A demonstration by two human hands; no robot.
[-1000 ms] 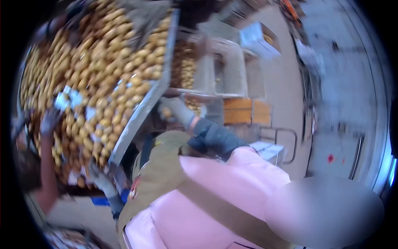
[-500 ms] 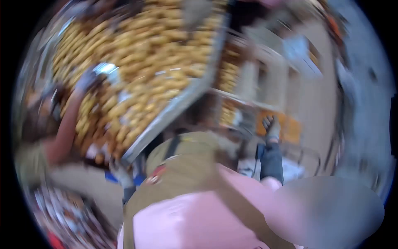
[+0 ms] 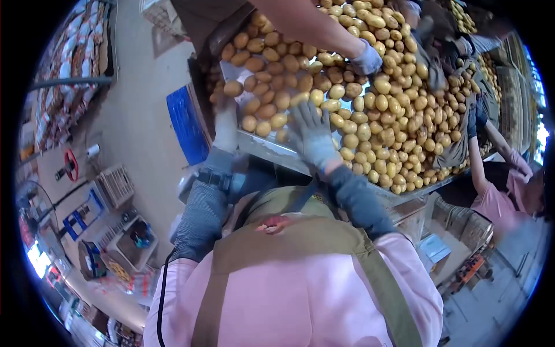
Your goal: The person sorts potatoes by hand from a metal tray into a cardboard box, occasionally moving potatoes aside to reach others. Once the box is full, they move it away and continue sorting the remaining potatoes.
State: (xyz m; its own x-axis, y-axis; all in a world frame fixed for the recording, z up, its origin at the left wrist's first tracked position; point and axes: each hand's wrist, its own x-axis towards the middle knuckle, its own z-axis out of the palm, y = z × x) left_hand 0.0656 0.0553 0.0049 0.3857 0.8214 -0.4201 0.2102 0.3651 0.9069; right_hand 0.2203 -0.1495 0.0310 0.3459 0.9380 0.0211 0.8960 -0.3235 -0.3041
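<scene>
Many yellow-brown potatoes [image 3: 382, 103] cover a metal table with a raised rim [image 3: 272, 148] in front of me. My right hand [image 3: 315, 136], in a light grey glove, lies over the near rim with its fingers spread against the closest potatoes. At the table's left corner, my left hand [image 3: 226, 128], gloved in the same grey, reaches up beside the end of the table. Its fingers are blurred near a few potatoes there. Pale table surface [image 3: 231, 74] shows between the potatoes at this end.
Across the table, a co-worker's gloved hand [image 3: 367, 59] reaches into the potatoes. More gloved people work along the right side. A blue panel [image 3: 188, 126] is left of the table end. Stacked sacks [image 3: 69, 75] and a plastic crate [image 3: 117, 185] stand further left.
The view has swung round toward the table's end. My right hand has come from an orange surface beside white bins to the potatoes. My left hand remains by the table corner.
</scene>
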